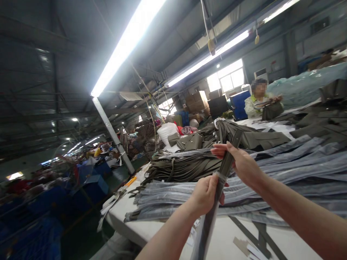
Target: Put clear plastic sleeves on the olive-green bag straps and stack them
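A dark olive strap (226, 164) is held aslant, its upper end pointed to one o'clock and its lower part enclosed in a clear sleeve (208, 227). At the sleeve's mouth it is gripped by the closed left hand (205, 193); higher up it is pinched between thumb and fingers of the right hand (245, 164). From the left hand, bare straps (187, 169) are heaped at ten o'clock, sleeved straps (295, 177) are spread at three, and loose strips (251, 234) are laid at four
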The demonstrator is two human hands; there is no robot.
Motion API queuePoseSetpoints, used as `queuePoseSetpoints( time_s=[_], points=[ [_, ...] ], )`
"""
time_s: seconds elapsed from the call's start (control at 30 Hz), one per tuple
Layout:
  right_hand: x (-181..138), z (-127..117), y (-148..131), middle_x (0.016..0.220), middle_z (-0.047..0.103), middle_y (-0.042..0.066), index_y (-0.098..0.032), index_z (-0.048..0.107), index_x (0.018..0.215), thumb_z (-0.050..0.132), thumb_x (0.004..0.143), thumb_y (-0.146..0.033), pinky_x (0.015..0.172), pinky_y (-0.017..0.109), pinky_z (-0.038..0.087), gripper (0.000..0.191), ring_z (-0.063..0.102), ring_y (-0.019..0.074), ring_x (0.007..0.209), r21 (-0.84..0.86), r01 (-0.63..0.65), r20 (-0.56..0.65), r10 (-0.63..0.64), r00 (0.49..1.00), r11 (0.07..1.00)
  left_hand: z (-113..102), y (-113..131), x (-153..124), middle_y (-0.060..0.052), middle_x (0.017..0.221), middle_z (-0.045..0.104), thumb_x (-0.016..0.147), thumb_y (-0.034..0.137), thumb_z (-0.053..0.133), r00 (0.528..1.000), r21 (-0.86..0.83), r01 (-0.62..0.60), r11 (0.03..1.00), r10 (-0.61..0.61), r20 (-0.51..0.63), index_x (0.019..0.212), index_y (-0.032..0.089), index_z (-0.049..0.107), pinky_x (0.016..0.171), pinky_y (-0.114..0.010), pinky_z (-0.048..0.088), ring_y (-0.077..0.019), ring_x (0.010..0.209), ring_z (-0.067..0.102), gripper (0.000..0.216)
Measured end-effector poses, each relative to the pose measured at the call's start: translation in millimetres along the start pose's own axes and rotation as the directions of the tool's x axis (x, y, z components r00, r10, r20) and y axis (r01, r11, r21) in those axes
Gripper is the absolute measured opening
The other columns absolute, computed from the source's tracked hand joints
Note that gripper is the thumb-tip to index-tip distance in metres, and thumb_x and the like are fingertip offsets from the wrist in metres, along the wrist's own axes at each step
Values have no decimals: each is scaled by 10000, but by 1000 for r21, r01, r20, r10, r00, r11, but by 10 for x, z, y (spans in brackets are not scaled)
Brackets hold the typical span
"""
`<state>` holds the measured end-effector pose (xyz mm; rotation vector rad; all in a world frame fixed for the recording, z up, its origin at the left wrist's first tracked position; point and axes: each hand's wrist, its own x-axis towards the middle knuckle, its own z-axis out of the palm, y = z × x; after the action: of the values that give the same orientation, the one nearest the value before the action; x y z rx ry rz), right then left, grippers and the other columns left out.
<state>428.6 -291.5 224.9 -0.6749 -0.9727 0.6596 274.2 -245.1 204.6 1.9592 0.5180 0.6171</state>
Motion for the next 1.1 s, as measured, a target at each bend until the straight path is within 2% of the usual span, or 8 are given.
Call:
queuePoseSetpoints(
  time_s=[0.07, 0.2, 0.27, 0.5, 0.67, 0.8, 0.97, 1.1],
  points=[
    [49, -1, -33, 992, 773, 106, -180, 772, 976, 599, 844, -669, 861, 337, 566, 535, 705, 243, 1011, 14, 11, -16, -11, 1000, 1000, 9, 22, 13, 5, 462, 531, 839, 824, 297, 1000, -5, -9, 1000, 9, -9, 861, 100, 661, 414, -214, 332, -97, 380, 420, 812],
    [-119, 140, 28, 1114, 740, 144, -169, 733, 1124, 563, 840, -697, 452, 247, 501, 623, 727, 242, 823, -80, -146, 126, 156, 980, 986, -15, 115, 72, 4, 446, 514, 843, 819, 298, 996, -1, -70, 998, 70, -63, 768, 123, 633, 424, -215, 351, -100, 380, 436, 776],
    [-204, 194, 48, 1126, 734, 143, -177, 709, 1185, 568, 829, -703, 394, 245, 463, 651, 715, 218, 709, -113, -177, 176, 195, 965, 978, -30, 131, 80, 5, 443, 507, 841, 821, 296, 995, 2, -78, 997, 78, -69, 735, 135, 612, 418, -215, 350, -101, 373, 442, 763],
    [-5, 85, -63, 880, 776, 51, -237, 590, 1264, 669, 802, -634, 866, 376, 550, 615, 724, 219, 895, -32, 59, -59, -61, 996, 998, -42, 51, -7, 8, 456, 523, 863, 786, 315, 998, -3, -30, 1000, 30, -50, 813, 126, 638, 442, -208, 358, -99, 394, 450, 737],
    [-73, 142, 1, 922, 769, 102, -187, 666, 1033, 633, 808, -656, 644, 291, 546, 521, 719, 237, 886, -85, 18, -9, -18, 1000, 996, -48, 69, -2, 3, 468, 536, 861, 792, 315, 997, -24, -45, 999, 44, -64, 828, 117, 646, 439, -206, 362, -101, 399, 462, 751],
    [-182, 191, 60, 984, 755, 133, -175, 678, 1064, 587, 815, -689, 431, 228, 416, 578, 698, 218, 764, -141, -30, 48, 37, 998, 989, -67, 101, -6, 4, 463, 527, 864, 790, 310, 994, -10, -73, 997, 71, -84, 822, 113, 651, 429, -208, 366, -101, 392, 463, 759],
    [-266, 131, 137, 1167, 714, 105, -209, 609, 1280, 649, 814, -623, 623, 284, 521, 624, 674, 195, 816, -137, -86, 169, 109, 980, 987, -136, 96, -34, 4, 460, 524, 858, 801, 299, 990, 17, -77, 997, 79, -120, 741, 133, 631, 434, -207, 360, -94, 389, 453, 754],
    [-443, 171, 262, 845, 723, 34, -186, 664, 1249, 680, 790, -614, 666, 314, 534, 628, 584, 147, 594, -328, -130, 308, 236, 921, 936, -165, 89, -62, -23, 460, 520, 829, 827, 323, 999, -67, -33, 997, 34, 4, 561, 147, 551, 472, -224, 396, -104, 420, 478, 766]
  ],
)
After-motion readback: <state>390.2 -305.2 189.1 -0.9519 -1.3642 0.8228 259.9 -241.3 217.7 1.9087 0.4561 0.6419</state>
